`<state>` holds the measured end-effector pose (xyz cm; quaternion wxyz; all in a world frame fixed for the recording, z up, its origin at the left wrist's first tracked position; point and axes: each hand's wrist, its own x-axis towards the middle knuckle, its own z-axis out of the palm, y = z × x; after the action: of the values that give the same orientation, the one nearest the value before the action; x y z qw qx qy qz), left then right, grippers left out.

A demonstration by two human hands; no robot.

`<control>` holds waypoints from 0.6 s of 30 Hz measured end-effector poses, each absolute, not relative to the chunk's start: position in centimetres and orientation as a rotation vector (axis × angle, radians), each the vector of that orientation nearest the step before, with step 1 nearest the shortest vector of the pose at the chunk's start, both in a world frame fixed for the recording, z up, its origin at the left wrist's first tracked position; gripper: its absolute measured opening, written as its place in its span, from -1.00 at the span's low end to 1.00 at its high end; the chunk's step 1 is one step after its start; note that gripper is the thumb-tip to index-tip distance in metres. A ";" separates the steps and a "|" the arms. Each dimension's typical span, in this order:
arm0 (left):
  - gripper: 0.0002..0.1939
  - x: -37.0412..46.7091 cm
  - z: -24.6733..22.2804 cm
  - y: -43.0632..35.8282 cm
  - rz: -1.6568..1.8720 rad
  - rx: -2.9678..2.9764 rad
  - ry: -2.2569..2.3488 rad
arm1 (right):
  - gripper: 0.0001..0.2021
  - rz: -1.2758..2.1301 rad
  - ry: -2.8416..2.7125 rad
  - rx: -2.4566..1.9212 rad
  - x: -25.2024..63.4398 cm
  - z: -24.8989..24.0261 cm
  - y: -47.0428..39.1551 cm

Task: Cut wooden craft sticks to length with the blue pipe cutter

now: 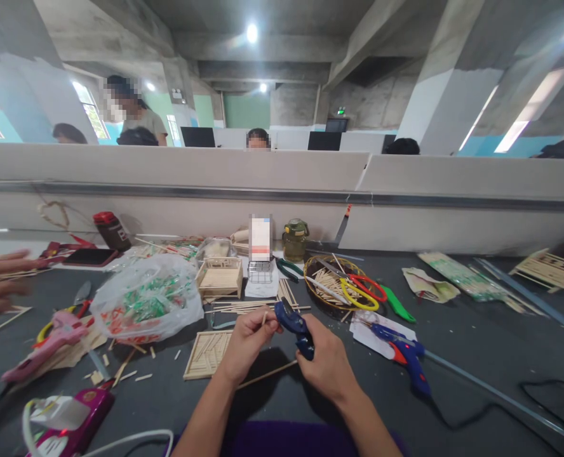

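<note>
My left hand (249,339) pinches a thin wooden stick (264,318) between thumb and fingers, just left of the tool. My right hand (327,358) is wrapped round a dark blue two-handled hand tool (294,320). The tool's upper end meets my left fingertips; whether its jaws touch the stick I cannot tell. Under my hands a longer stick (267,376) lies slantwise on the dark table. Behind my left wrist is a shallow wooden frame (191,365) with short sticks in it. Beyond it stands a small wooden box (220,279), with several loose sticks (258,307) nearby.
Rightward, a wicker basket (310,298) holds sticks and scissors (362,295), near a blue glue gun (406,355). On the left are a plastic bag (148,301), a pink glue gun (53,346) and a power strip (79,425). Another person's hand (0,279) reaches in there.
</note>
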<state>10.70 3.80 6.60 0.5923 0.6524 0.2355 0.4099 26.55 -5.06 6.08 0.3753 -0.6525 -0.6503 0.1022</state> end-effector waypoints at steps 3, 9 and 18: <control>-0.68 10.6 6.8 3.9 0.983 1.588 0.535 | -0.55 0.257 -1.701 -1.648 26.5 6.3 -5.1; -0.62 10.4 7.2 3.9 1.004 1.690 0.531 | -0.52 0.248 -1.725 -1.628 26.6 6.4 -5.2; -0.64 10.5 7.1 3.7 1.011 1.685 0.530 | -0.50 0.229 -1.722 -1.625 26.5 6.3 -5.2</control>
<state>10.50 3.74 7.13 0.5254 0.7046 0.2214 0.4225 26.52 -5.22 6.26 0.3721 -0.6342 -0.6719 0.0893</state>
